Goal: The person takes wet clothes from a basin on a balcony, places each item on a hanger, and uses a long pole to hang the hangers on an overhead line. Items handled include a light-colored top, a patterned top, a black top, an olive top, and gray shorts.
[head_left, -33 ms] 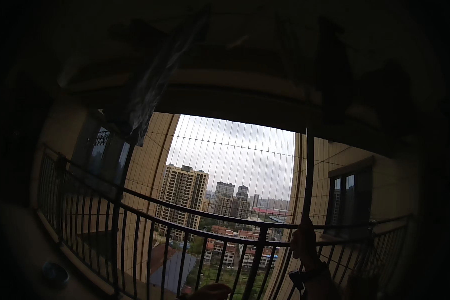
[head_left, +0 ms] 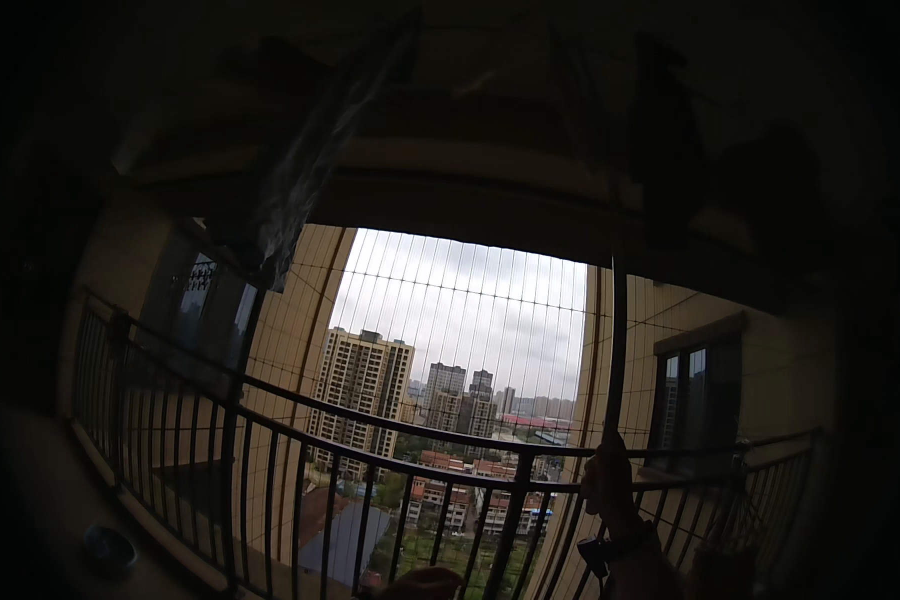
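My right hand is closed around a long, slim dark pole in front of the railing. The pole stands nearly upright, and its top fades into the dark beneath the ceiling, near a dark hanging garment. A band with a small dark box sits at my right wrist. At the lower edge, my left hand shows only as a rounded, shadowed shape. Its fingers are too dark and cut off to read, and nothing can be made out in it.
A dark metal railing curves across the front, with thin vertical wires beyond it. A shiny dark hanging piece is at upper left. A round object lies at lower left. Tall buildings stand outside.
The scene has shifted very slightly left in the picture. My right hand keeps its grip on the pole.
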{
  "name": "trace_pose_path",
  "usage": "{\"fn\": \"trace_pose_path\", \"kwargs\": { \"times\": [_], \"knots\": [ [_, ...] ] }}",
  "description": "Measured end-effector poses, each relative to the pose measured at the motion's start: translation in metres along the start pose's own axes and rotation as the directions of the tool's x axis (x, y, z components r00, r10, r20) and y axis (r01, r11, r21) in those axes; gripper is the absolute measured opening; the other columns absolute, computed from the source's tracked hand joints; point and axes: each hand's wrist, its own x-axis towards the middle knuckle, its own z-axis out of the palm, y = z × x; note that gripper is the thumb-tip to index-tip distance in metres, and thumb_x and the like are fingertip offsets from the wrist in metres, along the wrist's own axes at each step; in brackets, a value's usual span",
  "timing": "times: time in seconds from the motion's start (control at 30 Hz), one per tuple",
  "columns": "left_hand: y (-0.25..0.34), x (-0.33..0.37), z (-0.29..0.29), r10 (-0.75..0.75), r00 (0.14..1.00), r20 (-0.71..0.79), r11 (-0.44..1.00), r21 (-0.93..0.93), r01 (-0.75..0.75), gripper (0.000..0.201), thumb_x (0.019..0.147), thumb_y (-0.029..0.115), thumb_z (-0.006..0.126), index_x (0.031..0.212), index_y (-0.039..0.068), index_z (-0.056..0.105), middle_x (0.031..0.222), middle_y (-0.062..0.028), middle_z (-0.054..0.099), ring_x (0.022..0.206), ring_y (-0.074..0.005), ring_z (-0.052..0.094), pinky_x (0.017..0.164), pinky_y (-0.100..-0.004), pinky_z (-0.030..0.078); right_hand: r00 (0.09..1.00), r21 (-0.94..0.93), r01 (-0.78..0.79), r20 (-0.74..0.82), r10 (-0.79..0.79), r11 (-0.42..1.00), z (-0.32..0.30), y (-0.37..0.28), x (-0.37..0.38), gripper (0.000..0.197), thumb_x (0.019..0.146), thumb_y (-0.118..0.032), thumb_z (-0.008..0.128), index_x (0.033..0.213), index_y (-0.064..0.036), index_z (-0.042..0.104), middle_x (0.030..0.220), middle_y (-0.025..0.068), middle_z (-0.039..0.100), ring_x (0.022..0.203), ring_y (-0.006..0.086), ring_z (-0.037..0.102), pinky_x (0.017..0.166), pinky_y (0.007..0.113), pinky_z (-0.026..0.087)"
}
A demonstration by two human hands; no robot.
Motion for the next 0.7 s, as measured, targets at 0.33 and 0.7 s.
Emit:
{"fn": "trace_pose_path", "kwargs": {
  "times": [0.33,0.7],
  "knots": [
    [-0.002,-0.006,-0.015,-0.026,1.000,0.014,0.999,-0.021,0.026,0.020,0.091,0.019,0.060,0.103,0.003,0.063,0.071,-0.0009,0.060,0.058,-0.0081,0.055,0.050,-0.0216,0.043,0.821,-0.457,-0.278,-0.570,-0.038,0.845,-0.003,-0.043,0.048,0.044,0.086,-0.058,0.052,0.067,-0.0187,0.047,0.050,-0.0044,0.041,0.040,0.0071,0.040,0.036,0.024,0.033],
    [-0.034,0.013,-0.034,-0.206,0.967,0.147,0.966,-0.129,0.225,0.039,0.094,0.026,0.055,0.123,0.000,0.052,0.090,-0.0054,0.057,0.078,-0.0169,0.055,0.069,-0.0343,0.047,0.758,-0.558,-0.309,-0.633,-0.155,0.770,-0.012,-0.110,0.075,0.040,0.089,-0.053,0.051,0.070,-0.0183,0.042,0.051,-0.0055,0.039,0.038,0.0051,0.036,0.033,0.021,0.029]
  ]
}}
